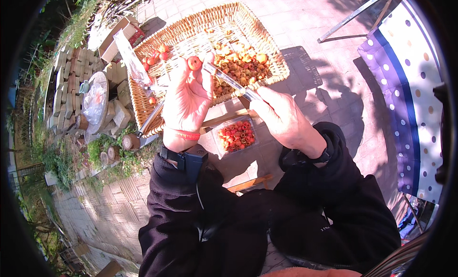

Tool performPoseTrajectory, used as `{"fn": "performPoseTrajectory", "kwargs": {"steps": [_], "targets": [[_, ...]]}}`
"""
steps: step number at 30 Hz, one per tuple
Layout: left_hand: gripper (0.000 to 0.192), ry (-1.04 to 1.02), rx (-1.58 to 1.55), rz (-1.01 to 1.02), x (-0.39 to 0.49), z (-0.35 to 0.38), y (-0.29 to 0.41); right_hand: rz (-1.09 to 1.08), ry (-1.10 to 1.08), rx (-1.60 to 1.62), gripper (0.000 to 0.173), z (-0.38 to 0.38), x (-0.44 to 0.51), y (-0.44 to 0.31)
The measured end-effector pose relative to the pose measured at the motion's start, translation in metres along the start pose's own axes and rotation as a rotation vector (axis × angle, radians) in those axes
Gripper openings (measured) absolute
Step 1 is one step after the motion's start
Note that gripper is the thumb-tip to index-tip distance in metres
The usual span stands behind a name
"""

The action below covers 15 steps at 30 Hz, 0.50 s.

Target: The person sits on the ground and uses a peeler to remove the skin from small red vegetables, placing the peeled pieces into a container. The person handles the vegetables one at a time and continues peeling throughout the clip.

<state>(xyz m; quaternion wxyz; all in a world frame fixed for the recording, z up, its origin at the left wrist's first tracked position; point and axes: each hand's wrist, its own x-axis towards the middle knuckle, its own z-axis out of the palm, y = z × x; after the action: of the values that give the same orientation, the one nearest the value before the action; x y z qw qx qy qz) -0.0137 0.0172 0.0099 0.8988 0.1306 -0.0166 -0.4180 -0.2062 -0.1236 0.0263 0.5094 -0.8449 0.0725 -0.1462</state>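
Over the near side of a shallow wicker basket, my left hand holds a red hawthorn fruit at its fingertips, a dark hole facing up. My right hand grips a slim metal tool, its tip close to the fruit; whether they touch I cannot tell. Brownish-yellow scraps and cores heap in the basket's right part. Several whole red fruits lie at its left. Below, a clear plastic tub is filled with red fruits, many with holes.
A clear plastic bag and a metal tube-like tool lie at the basket's left side. Beyond stand an open cardboard box, stacked bricks and a round slab. Polka-dot cloth hangs at right. Paving surrounds everything.
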Motion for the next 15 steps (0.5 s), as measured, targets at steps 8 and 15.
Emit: {"fn": "performPoseTrajectory", "kwargs": {"steps": [8,15], "targets": [[0.016,-0.014,0.044,-0.03,-0.0088,-0.0028,0.0002,-0.085,-0.06,-0.173,0.017,0.0007,0.0025,-0.0077],[0.017,0.033,0.151,-0.01,-0.0082,-0.003,-0.0044,-0.073,-0.035,-0.076,0.02,-0.0026,-0.0009,-0.0027]]}}
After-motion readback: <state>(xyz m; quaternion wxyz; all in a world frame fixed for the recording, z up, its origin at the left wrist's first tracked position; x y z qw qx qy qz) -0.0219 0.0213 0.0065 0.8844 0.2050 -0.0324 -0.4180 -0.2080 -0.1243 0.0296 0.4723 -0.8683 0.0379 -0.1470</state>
